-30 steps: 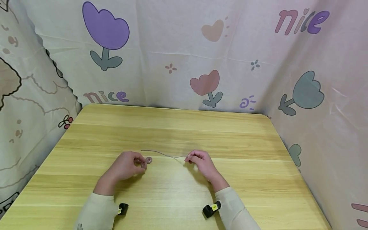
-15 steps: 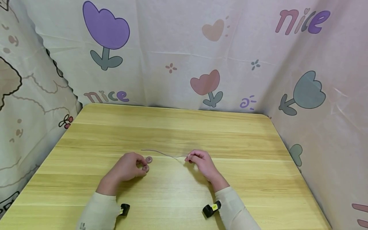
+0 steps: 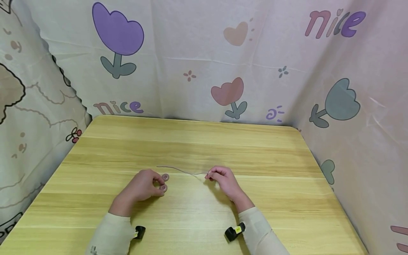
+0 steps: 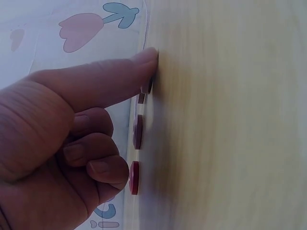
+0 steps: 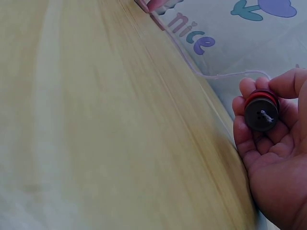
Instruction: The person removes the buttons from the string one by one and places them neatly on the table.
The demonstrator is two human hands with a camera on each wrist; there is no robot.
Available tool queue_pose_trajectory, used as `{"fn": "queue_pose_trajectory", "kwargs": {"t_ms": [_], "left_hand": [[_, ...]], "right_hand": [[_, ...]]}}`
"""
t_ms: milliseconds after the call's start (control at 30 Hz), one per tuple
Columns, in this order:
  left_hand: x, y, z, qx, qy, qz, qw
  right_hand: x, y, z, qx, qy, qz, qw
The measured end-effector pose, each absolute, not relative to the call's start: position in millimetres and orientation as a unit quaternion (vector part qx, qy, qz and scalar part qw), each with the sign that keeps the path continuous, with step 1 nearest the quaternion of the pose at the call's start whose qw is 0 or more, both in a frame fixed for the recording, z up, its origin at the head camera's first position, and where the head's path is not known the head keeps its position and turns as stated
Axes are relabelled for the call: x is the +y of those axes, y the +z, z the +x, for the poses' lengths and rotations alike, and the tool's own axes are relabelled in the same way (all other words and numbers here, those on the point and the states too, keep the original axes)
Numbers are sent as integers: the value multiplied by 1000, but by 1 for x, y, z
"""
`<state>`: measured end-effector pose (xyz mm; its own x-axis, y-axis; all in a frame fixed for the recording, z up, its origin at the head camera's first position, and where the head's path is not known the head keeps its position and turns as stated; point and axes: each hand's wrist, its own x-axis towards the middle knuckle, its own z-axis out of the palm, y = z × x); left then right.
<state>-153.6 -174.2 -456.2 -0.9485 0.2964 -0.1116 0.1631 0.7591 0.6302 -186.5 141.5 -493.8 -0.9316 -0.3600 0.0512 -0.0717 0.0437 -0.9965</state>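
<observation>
Nestling in the curled right hand (image 3: pixel 221 178), strung buttons (image 5: pixel 261 115) trail thin thread (image 5: pixel 217 76) leftward over a wooden table (image 3: pixel 197 145), where the left hand (image 3: pixel 143 185), thumb and forefinger nearly together, pinches a brownish button (image 3: pixel 164 188) near a second button (image 3: pixel 165 177).

The cloth wall (image 3: pixel 178 39) is off-white; in the head view a purple flower (image 3: pixel 118 33) sits at half past ten, a pink flower (image 3: pixel 227 92) at one. The table (image 3: pixel 223 141) is yellow wood-grain, the sleeves (image 3: pixel 109 233) cream. The stacked buttons (image 5: pixel 259 118) show black and red; one loose button (image 4: pixel 135 178) is deep red.
</observation>
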Motion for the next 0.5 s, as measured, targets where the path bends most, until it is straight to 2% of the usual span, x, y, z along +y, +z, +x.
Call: {"fn": "queue_pose_trajectory", "kwargs": {"t_ms": [500], "left_hand": [[-168, -444, -162, 911, 383, 105, 113]], "right_hand": [[141, -491, -186, 715, -675, -147, 108]]}}
